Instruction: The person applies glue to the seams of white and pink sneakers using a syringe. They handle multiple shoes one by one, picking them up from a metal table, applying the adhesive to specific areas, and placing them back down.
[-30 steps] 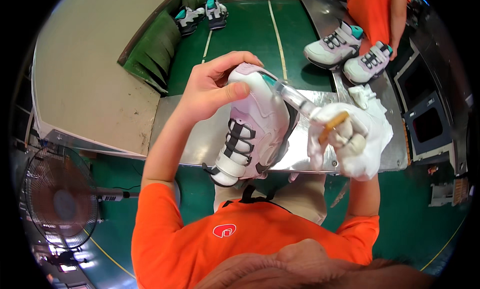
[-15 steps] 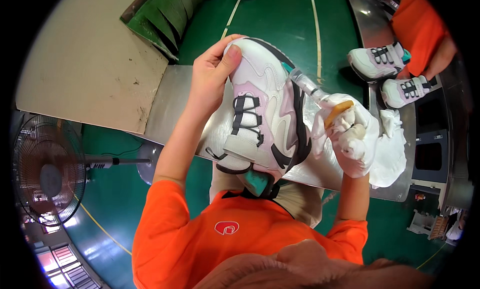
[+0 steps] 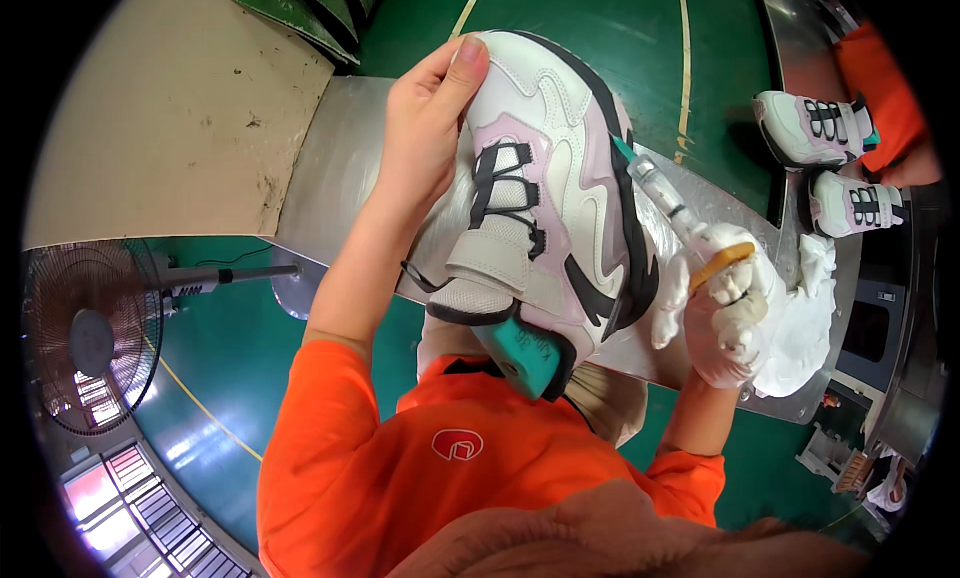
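Observation:
My left hand (image 3: 420, 128) grips a white, lilac and black sneaker (image 3: 560, 188) at its toe, thumb on the upper. The shoe is held tilted, toe away from me, and a teal shoe last (image 3: 525, 353) shows at its collar. In a white cloth glove, my right hand (image 3: 735, 313) is closed around a clear syringe (image 3: 662, 190). Its teal tip (image 3: 623, 148) meets the side of the shoe where the upper joins the black sole edge. A yellowish-brown band (image 3: 722, 268) lies across the gloved fingers.
Beneath the shoe is a metal tabletop (image 3: 345, 168), with a white cloth (image 3: 808, 328) by my right hand. Two similar sneakers (image 3: 815, 128) stand at right beside a person in an orange sleeve (image 3: 880, 88). A tan board (image 3: 180, 108) and a fan (image 3: 92, 338) are at left.
The syringe tip has slid along the sole edge from nearer the toe toward the heel. The shoe has turned a little, showing more of its side. The whole view has shifted.

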### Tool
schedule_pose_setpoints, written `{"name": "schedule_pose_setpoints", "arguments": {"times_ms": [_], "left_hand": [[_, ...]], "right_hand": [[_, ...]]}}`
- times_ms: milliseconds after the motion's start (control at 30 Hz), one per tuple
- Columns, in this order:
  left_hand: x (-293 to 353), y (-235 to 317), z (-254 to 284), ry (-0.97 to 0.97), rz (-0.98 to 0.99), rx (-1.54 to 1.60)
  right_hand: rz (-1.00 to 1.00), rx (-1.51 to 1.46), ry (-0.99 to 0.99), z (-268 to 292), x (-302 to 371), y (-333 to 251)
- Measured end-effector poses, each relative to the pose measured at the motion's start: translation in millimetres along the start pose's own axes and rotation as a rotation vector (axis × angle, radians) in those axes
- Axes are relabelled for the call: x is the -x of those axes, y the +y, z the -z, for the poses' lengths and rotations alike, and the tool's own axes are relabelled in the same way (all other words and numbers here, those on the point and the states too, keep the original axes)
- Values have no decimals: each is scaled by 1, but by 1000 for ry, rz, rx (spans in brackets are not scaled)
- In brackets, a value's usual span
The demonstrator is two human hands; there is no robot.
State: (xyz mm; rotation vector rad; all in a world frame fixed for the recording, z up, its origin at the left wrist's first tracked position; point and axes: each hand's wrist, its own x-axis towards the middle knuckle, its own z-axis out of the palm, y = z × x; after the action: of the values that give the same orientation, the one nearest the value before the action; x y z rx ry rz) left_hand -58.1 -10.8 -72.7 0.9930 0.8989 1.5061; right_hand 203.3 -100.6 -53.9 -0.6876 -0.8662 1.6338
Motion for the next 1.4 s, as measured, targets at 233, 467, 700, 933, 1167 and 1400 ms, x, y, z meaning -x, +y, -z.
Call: {"name": "schedule_pose_setpoints", "arguments": {"times_ms": [233, 467, 700, 933, 1167, 1400], "left_hand": [[-1, -4, 5, 23, 8, -28], [1, -4, 2, 61, -14, -7], [3, -3, 1, 77, -16, 11], [5, -3, 0, 96, -21, 21], [-15, 2, -21, -22, -8, -80], [-132, 24, -102, -204, -350, -569]], "right_hand": [[-4, 189, 73, 28, 20, -2], [-35, 162, -3, 10, 25, -15], [-13, 171, -21, 5, 35, -19], [-48, 162, -32, 9, 45, -21], [278, 53, 232, 73, 84, 1], [459, 1244, 719, 90, 110, 14]]}}
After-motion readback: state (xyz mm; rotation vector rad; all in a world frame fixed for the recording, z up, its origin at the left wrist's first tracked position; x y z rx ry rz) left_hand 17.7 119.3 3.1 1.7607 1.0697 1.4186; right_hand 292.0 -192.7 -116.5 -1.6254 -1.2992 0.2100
